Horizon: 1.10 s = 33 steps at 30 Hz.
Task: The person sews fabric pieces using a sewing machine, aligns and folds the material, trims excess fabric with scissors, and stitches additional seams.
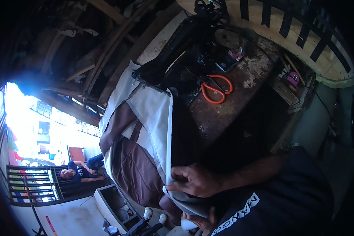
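Note:
My right hand (194, 181) pinches the pale edge of a large piece of brown fabric (137, 169) with a whitish backing (149, 110). Just below it, my left hand (202, 222) is closed on the lower folds of the same fabric, partly hidden by them. The fabric runs up to the head of a black sewing machine (157, 70), where its upper end lies beneath the needle end. Scissors with orange handles (214, 92) rest on the worn machine table (220, 114), their blades toward the machine.
A small dark box (228, 61) lies beyond the scissors. An open drawer (289, 88) with a pink item (293, 78) hangs at the table's right. Farther left, a person in dark clothes (82, 171) sits by a barred railing (31, 185), near a bright opening.

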### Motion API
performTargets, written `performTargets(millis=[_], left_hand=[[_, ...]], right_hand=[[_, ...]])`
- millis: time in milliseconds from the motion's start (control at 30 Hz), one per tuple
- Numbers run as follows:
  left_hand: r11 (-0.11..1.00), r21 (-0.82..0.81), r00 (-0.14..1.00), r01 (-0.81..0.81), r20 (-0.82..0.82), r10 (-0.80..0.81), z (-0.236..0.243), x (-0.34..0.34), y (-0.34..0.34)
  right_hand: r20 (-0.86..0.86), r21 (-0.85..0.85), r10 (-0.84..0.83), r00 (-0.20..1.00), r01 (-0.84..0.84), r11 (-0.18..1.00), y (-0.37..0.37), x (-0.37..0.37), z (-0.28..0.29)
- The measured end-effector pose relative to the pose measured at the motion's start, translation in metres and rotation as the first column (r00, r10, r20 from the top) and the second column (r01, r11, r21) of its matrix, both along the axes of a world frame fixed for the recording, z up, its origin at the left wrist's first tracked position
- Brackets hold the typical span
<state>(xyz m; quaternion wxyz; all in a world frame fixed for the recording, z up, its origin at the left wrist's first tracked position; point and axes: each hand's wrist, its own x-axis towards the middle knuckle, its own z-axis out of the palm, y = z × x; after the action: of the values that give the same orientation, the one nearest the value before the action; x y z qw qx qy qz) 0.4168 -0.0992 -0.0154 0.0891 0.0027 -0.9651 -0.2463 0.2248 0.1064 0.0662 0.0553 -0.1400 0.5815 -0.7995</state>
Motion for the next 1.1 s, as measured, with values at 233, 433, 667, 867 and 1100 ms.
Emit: performTargets(millis=[233,433,667,867,1100], left_hand=[[0.547,0.600,0.732,-0.585,0.680,0.037,0.011,0.006,-0.126],[0.470,0.713,0.759,-0.521,0.639,-0.128,0.211,-0.099,-0.086],[0.499,0.856,0.888,-0.137,0.330,-0.321,0.244,-0.189,-0.084],[0.393,0.918,0.853,0.042,0.172,-0.493,0.238,-0.222,-0.054],[0.010,0.999,0.759,-0.037,0.034,-0.650,0.176,-0.175,0.002]], right_hand=[[0.102,0.243,-0.307,0.946,0.276,0.930,0.005,0.042,-0.045],[0.495,0.105,0.067,0.866,-0.136,0.985,-0.009,0.078,-0.088],[-0.010,0.114,0.392,0.920,-0.389,0.914,-0.038,0.051,-0.020],[-0.149,0.141,0.451,0.880,-0.432,0.891,-0.022,0.054,-0.019],[0.403,-0.360,0.106,0.909,0.051,0.932,0.038,0.096,-0.031]])
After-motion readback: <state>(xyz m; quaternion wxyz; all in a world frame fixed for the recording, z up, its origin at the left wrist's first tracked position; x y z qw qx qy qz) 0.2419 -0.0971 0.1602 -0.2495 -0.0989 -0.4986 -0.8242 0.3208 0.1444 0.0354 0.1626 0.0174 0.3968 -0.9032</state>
